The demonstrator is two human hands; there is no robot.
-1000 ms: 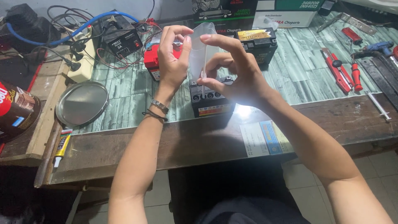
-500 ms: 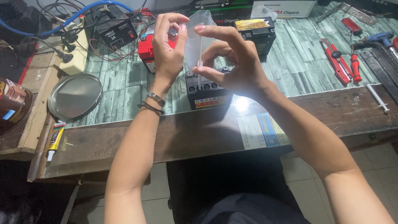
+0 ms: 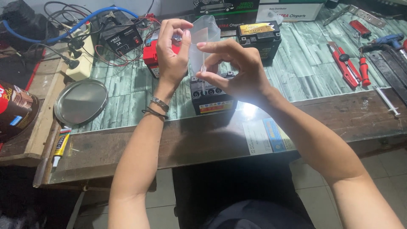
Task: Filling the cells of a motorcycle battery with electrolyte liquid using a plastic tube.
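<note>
Both my hands hold a small clear plastic bag (image 3: 203, 36) up above the workbench. My left hand (image 3: 171, 55) pinches its left side with thumb and fingers. My right hand (image 3: 233, 70) pinches the right side and a thin pale strip at the bag's lower part. Directly below the bag a small black battery (image 3: 210, 96) with a row of round caps and a coloured label stands on the bench. A red battery (image 3: 150, 59) sits behind my left hand, partly hidden. Another black battery (image 3: 259, 37) with a yellow label stands farther back.
A round metal lid (image 3: 80, 101) lies at the left, next to a glue tube (image 3: 61, 145) and a brown tin (image 3: 15, 110). A black charger (image 3: 123, 38) with cables sits at the back left. Red-handled pliers (image 3: 345, 63), a screwdriver (image 3: 363, 70) and other tools lie at the right.
My hands and the bag have stayed raised over the black battery; my fingers have shifted slightly on the bag. The view has moved a little.
</note>
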